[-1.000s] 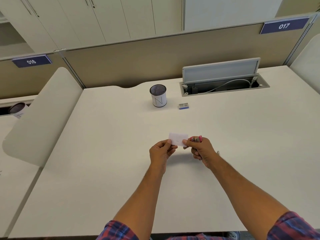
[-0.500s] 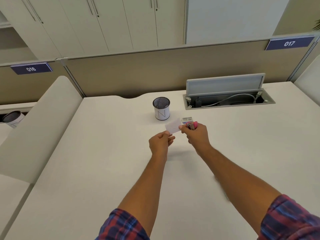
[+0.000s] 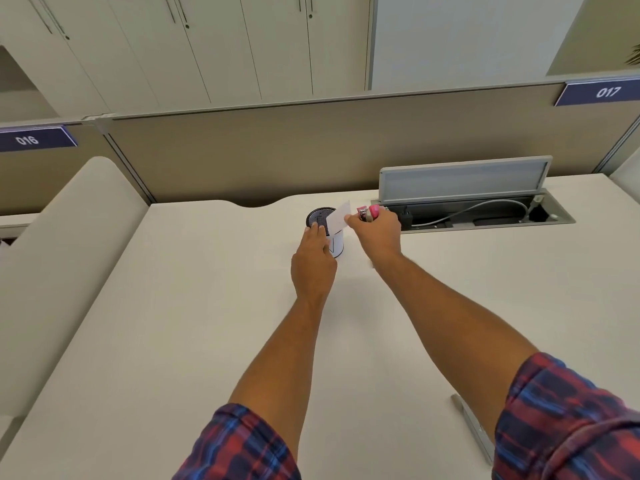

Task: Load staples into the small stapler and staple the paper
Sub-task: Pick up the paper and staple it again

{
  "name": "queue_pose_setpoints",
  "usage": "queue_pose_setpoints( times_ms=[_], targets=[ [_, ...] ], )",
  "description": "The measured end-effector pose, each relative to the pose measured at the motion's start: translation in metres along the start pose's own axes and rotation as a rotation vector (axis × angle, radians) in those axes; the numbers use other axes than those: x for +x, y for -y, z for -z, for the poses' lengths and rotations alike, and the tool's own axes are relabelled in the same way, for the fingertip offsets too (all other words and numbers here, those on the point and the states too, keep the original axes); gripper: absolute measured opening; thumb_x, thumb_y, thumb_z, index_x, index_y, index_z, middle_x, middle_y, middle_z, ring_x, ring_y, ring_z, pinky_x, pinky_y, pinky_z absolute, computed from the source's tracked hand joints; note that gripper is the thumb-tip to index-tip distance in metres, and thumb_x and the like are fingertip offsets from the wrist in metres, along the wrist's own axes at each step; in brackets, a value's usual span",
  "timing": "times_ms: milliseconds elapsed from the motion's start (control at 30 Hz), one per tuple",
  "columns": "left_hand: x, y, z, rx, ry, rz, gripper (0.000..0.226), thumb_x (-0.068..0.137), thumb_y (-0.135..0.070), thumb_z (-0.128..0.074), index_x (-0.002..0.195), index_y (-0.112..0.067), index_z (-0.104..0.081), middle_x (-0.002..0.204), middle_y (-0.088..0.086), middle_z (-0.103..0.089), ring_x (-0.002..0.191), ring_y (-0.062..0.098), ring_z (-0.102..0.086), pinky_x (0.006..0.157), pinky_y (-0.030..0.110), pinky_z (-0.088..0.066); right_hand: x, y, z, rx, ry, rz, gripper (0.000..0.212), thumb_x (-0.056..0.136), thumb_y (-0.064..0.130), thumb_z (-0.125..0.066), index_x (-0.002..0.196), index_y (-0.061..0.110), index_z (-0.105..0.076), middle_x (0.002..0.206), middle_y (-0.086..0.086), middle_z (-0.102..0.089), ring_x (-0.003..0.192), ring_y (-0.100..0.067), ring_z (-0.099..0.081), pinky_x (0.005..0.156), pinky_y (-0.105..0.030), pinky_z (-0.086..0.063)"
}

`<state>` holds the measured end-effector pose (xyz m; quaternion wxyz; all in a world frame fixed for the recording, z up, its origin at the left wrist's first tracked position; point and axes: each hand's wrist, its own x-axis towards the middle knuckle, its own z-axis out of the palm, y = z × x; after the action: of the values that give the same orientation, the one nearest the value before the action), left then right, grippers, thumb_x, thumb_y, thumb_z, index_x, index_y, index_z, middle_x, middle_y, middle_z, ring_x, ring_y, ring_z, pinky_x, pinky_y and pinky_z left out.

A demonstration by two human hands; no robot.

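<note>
Stapler: small, pink body with a metal part showing; held off the desk in the right hand, only its top end visible above the knuckles. Whether it is open or closed cannot be made out from this angle.

Paper: small white slip, tilted, raised above the desk. Its right edge is pinched at the right hand's fingertips; its lower left part meets the left hand. It overlaps the rim of the pen cup as seen from the head camera.

Right hand: curled closed around the stapler, thumb and forefinger also nipping the paper. Forearm bare, plaid sleeve rolled up near the elbow.

Left hand: fingers extended forward and loosely bent, fingertips at the paper's lower left corner; it appears to grip the slip, though the contact is partly hidden. It covers part of the cup's side.

Pen cup: cylindrical, white wall, dark mesh top, standing upright on the desk just behind the hands.

Desk: pale, wide surface.

Cable box: recessed in the desk to the right of the hands, grey lid raised, a grey cable lying inside.

Partition: beige panel behind the desk, carrying blue number signs "016" and "017".

Cabinets: pale doors beyond the partition.
</note>
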<state>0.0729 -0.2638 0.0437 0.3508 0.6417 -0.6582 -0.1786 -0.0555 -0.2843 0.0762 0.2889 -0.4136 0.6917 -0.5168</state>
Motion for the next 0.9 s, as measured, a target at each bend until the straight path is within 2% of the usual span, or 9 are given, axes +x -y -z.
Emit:
queue_pose_setpoints(
  times_ms=[167, 233, 300, 400, 467, 600, 700, 800, 900],
  targets=[
    [0.012, 0.015, -0.013, 0.141, 0.036, -0.063, 0.042, 0.107, -0.017, -0.044, 0.147, -0.01, -0.05, 0.156, 0.006, -0.046, 0.149, 0.021, -0.036, 0.115, 0.037, -0.038, 0.015, -0.005, -0.019, -0.07, 0.0, -0.002, 0.034, 0.086, 0.023, -0.076, 0.062, 0.026, -0.052, 0.061, 0.002, -0.053, 0.055, -0.011, -0.052, 0.052, -0.018, -0.042],
    [0.013, 0.015, -0.015, 0.136, 0.016, -0.081, 0.04, 0.105, -0.014, -0.048, 0.144, -0.008, -0.054, 0.151, 0.008, -0.051, 0.146, 0.023, -0.04, 0.113, 0.04, -0.041, 0.02, -0.007, -0.025, -0.116, 0.015, -0.004, 0.034, 0.086, 0.021, -0.075, 0.061, 0.025, -0.052, 0.062, 0.002, -0.053, 0.057, -0.012, -0.053, 0.055, -0.022, -0.048],
    [0.013, 0.014, -0.017, 0.109, -0.016, -0.099, 0.038, 0.103, -0.012, -0.052, 0.14, -0.004, -0.058, 0.146, 0.012, -0.056, 0.141, 0.028, -0.047, 0.11, 0.043, -0.044, 0.025, -0.007, -0.03, -0.14, 0.034, 0.001, 0.03, 0.086, 0.022, -0.075, 0.062, 0.023, -0.056, 0.06, 0.004, -0.055, 0.056, -0.01, -0.054, 0.055, -0.022, -0.045],
    [0.014, 0.013, -0.017, 0.022, -0.044, -0.074, 0.038, 0.104, -0.016, -0.053, 0.139, -0.004, -0.058, 0.142, 0.013, -0.06, 0.133, 0.03, -0.057, 0.108, 0.045, -0.049, 0.028, -0.004, -0.036, -0.134, 0.074, 0.004, 0.024, 0.089, 0.033, -0.076, 0.078, 0.018, -0.062, 0.063, 0.011, -0.054, 0.057, -0.006, -0.054, 0.054, -0.017, -0.038],
    [0.016, 0.013, -0.018, 0.041, -0.047, -0.09, 0.037, 0.105, -0.017, -0.051, 0.139, -0.005, -0.058, 0.143, 0.013, -0.059, 0.135, 0.029, -0.055, 0.108, 0.044, -0.05, 0.028, -0.004, -0.039, -0.133, 0.092, 0.009, 0.028, 0.089, 0.04, -0.076, 0.083, 0.017, -0.063, 0.064, 0.01, -0.054, 0.059, -0.006, -0.054, 0.054, -0.016, -0.037],
    [0.02, 0.011, -0.019, 0.118, -0.041, -0.101, 0.041, 0.105, -0.017, -0.049, 0.145, -0.007, -0.052, 0.151, 0.01, -0.051, 0.143, 0.024, -0.045, 0.111, 0.037, -0.043, 0.024, -0.009, -0.034, -0.154, 0.096, 0.007, 0.032, 0.089, 0.044, -0.075, 0.08, 0.016, -0.063, 0.063, 0.007, -0.054, 0.058, -0.008, -0.053, 0.055, -0.019, -0.037],
    [0.015, 0.004, -0.019, 0.079, -0.063, -0.068, 0.044, 0.104, -0.02, -0.052, 0.147, -0.007, -0.05, 0.151, 0.01, -0.05, 0.143, 0.023, -0.046, 0.112, 0.036, -0.042, 0.015, -0.01, -0.022, -0.138, 0.104, -0.001, 0.039, 0.089, 0.049, -0.073, 0.072, 0.018, -0.059, 0.062, 0.005, -0.053, 0.058, -0.009, -0.051, 0.056, -0.021, -0.038],
    [0.002, -0.007, -0.019, -0.042, -0.141, -0.132, 0.039, 0.102, -0.018, -0.058, 0.139, -0.005, -0.059, 0.142, 0.012, -0.059, 0.137, 0.026, -0.052, 0.109, 0.038, -0.045, -0.001, -0.008, -0.012, -0.092, 0.105, -0.024, 0.053, 0.091, 0.065, -0.061, 0.065, 0.02, -0.055, 0.062, 0.004, -0.053, 0.059, -0.008, -0.049, 0.058, -0.023, -0.036],
    [-0.019, -0.017, -0.021, -0.182, -0.203, -0.161, 0.03, 0.103, -0.023, -0.055, 0.124, -0.009, -0.07, 0.122, 0.008, -0.073, 0.115, 0.023, -0.067, 0.097, 0.039, -0.057, -0.02, -0.012, -0.002, -0.034, 0.121, -0.121, 0.068, 0.098, 0.073, -0.032, 0.088, 0.018, -0.071, 0.083, 0.002, -0.067, 0.077, -0.009, -0.061, 0.072, -0.027, -0.046]
  ],
)
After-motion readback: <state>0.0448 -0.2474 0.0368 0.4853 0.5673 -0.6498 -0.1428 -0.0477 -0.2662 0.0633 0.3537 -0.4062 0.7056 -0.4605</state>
